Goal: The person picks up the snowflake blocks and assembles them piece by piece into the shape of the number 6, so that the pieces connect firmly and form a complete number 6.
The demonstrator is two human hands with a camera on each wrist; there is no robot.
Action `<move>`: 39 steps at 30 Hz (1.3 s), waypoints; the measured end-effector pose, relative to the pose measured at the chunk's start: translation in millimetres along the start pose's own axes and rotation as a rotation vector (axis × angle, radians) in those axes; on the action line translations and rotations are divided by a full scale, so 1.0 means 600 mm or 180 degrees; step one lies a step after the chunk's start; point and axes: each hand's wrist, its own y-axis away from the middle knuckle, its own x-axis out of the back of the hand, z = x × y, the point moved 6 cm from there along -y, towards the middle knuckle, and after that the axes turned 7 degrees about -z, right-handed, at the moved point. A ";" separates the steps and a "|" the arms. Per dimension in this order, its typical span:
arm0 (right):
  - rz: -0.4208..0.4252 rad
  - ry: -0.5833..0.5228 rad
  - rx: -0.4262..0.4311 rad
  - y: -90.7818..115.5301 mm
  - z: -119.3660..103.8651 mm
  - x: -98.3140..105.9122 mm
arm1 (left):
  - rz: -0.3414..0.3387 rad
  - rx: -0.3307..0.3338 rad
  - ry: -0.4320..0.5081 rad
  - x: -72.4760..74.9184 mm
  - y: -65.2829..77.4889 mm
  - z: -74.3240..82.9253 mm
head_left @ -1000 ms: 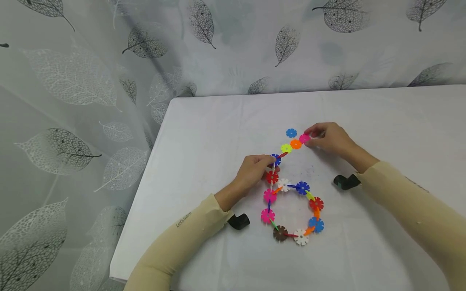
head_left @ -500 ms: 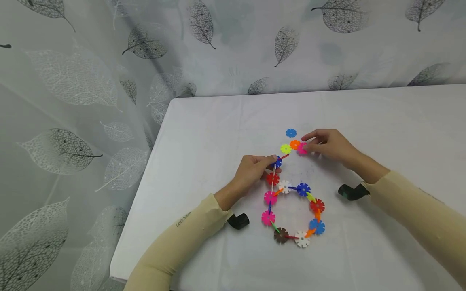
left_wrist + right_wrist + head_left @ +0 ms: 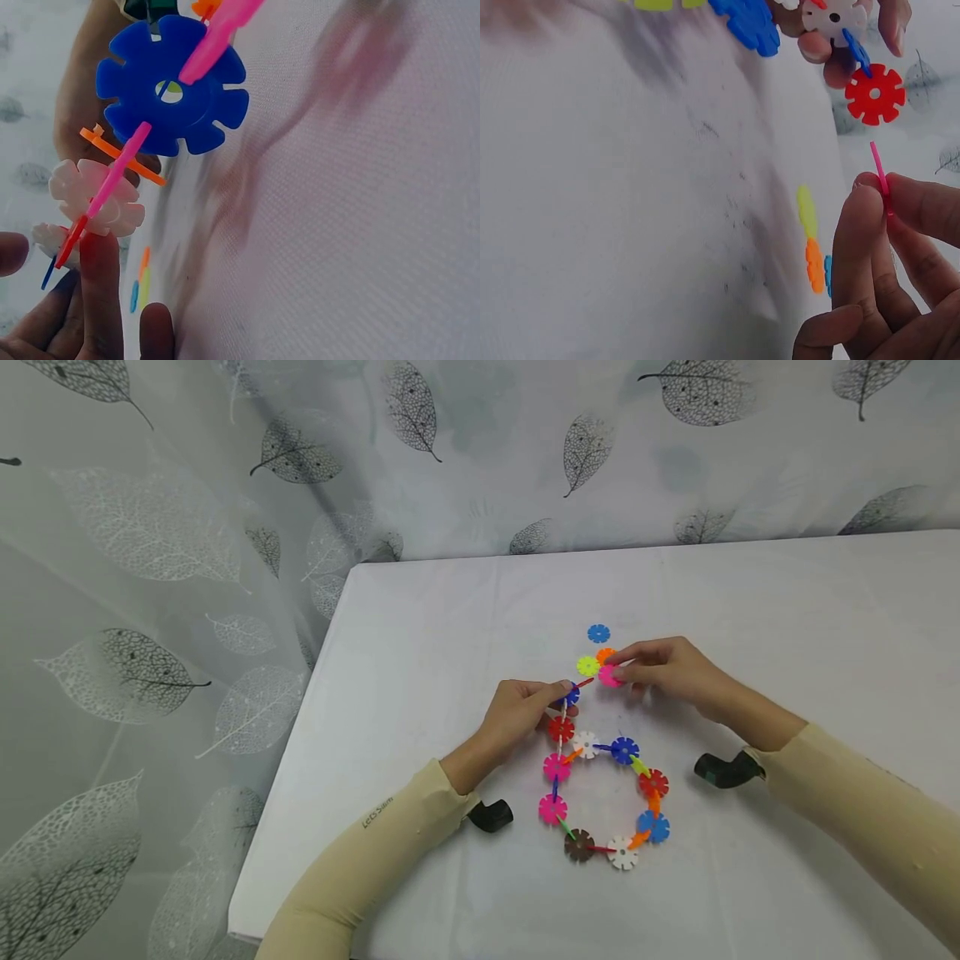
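Note:
In the head view my left hand [image 3: 517,714] pinches a dark blue slotted disc [image 3: 572,695] at the upper end of a chain of linked plastic discs. A red disc [image 3: 584,682], seen edge-on, sticks out from that blue one. Below, the chain runs through another red disc [image 3: 561,729] into a ring of several colours, including a brown disc [image 3: 579,845]. My right hand [image 3: 678,677] pinches a pink disc [image 3: 609,676] between thumb and fingers, close to the edge-on red one. Seen from the right wrist, the pink disc [image 3: 880,169] stands edge-on, slightly apart from a red disc [image 3: 875,94].
Loose discs lie beyond the hands on the white-covered table [image 3: 420,635]: yellow [image 3: 588,666], orange [image 3: 605,656] and light blue [image 3: 598,633]. Black bent pieces [image 3: 727,771] show by both sleeve cuffs. A leaf-patterned curtain [image 3: 480,452] hangs behind the table and to its left.
My right hand has moved down and left, bringing the pink disc from beside the orange one close to the chain's red end. My left hand stays nearly where it was.

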 end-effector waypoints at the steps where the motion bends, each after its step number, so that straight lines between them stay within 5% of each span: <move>1: -0.0006 -0.0016 -0.0001 0.001 -0.001 -0.001 | 0.0000 -0.0002 -0.0002 0.000 0.000 0.000; 24: -0.0037 -0.0154 -0.0006 0.003 -0.014 -0.016 | -0.0062 -0.0015 -0.0109 -0.003 0.000 -0.002; 31: 0.0023 -0.0118 0.0189 0.005 -0.019 -0.018 | -0.0034 0.0049 -0.0346 -0.003 -0.002 -0.003; 39: 0.0157 0.0087 0.0440 0.007 -0.031 -0.017 | -0.0085 0.0115 -0.0282 -0.007 -0.007 -0.003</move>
